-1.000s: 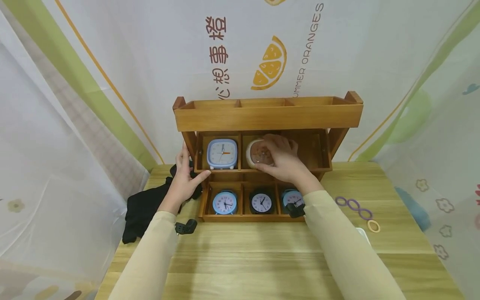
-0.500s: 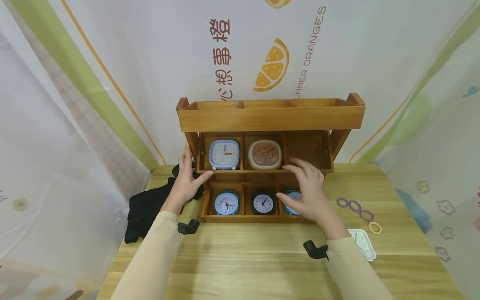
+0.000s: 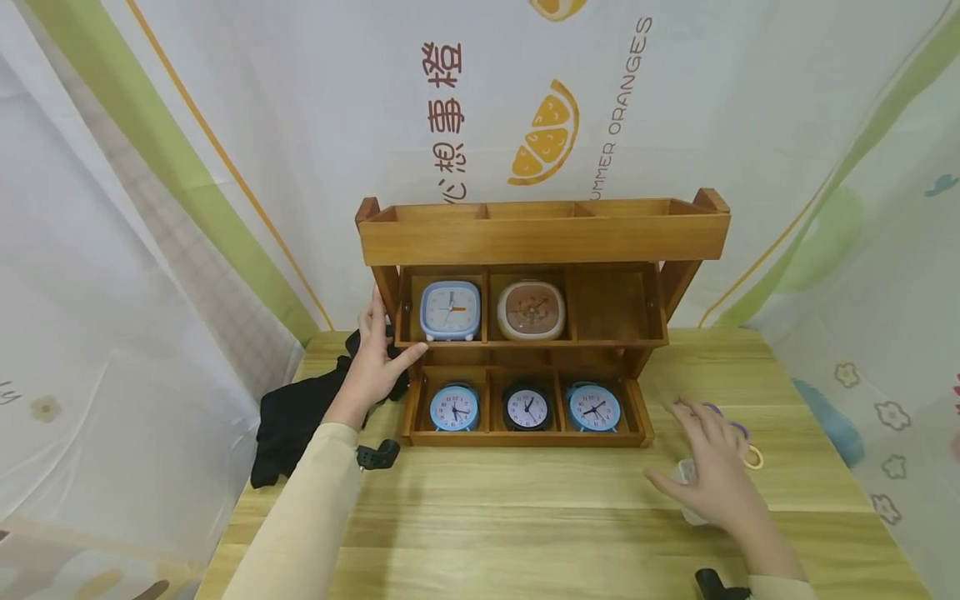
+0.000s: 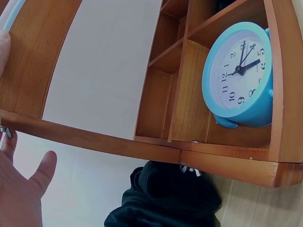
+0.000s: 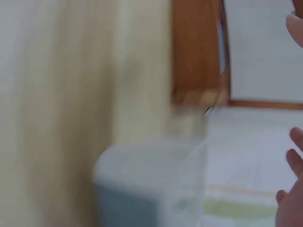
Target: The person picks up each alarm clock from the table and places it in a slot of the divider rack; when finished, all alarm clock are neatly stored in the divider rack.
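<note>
My left hand (image 3: 369, 367) rests at the left end of a wooden three-tier shelf (image 3: 540, 240), thumb at the middle tray's front edge and fingers along its outer side. On that tray stand a blue-rimmed square alarm clock (image 3: 451, 309) and a cream-and-brown alarm clock (image 3: 531, 310). My right hand (image 3: 716, 471) hovers with spread fingers over a white clock (image 3: 693, 515) on the table, partly covering it. The right wrist view shows a blurred white boxy body (image 5: 142, 165) below that hand; contact is not visible.
The bottom tray holds two light-blue round clocks (image 3: 454, 408) (image 3: 594, 407) and a black one (image 3: 527, 409). Black cloth (image 3: 300, 425) lies left of the shelf. Purple rings and a yellow ring (image 3: 755, 457) lie right. Printed curtains (image 3: 300, 125) surround the table.
My right hand has let go of the cream-and-brown clock in the middle compartment and moved down and right to the white clock. My left hand has stayed at the shelf's side.
</note>
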Demonstrator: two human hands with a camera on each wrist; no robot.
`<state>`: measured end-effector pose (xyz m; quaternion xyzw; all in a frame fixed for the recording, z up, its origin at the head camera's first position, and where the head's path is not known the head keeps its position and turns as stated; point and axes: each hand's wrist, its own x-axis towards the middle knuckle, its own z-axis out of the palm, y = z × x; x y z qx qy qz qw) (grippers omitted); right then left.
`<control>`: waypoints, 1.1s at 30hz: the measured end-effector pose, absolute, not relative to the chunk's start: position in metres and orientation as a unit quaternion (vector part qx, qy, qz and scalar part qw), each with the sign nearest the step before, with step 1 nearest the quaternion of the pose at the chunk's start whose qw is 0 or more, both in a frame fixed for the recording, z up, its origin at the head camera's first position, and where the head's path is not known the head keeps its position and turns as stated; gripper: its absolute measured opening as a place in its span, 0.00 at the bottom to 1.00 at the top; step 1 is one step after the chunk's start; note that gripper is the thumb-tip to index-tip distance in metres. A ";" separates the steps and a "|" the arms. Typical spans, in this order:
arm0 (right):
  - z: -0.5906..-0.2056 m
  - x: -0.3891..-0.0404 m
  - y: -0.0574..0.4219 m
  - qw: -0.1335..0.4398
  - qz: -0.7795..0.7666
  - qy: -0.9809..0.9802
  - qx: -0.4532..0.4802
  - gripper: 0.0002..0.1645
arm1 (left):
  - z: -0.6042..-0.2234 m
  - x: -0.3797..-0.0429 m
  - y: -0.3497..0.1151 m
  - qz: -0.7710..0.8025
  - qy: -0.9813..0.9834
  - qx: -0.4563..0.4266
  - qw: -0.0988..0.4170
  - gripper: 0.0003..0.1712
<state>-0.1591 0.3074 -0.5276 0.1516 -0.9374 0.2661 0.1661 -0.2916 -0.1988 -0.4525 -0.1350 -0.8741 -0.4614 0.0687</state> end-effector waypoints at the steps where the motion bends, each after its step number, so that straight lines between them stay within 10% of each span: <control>1: -0.532 -0.154 0.313 0.156 0.261 -0.941 0.146 0.67 | -0.453 -0.291 -0.199 -0.461 -0.874 -0.134 0.068 0.65; 20: -0.578 -0.116 0.356 0.109 0.235 -0.962 0.083 0.62 | -0.454 -0.291 -0.200 -0.460 -0.871 -0.155 0.080 0.65; 33: -0.520 -0.148 0.330 0.182 0.249 -0.943 0.125 0.60 | -0.454 -0.291 -0.199 -0.459 -0.873 -0.146 0.073 0.65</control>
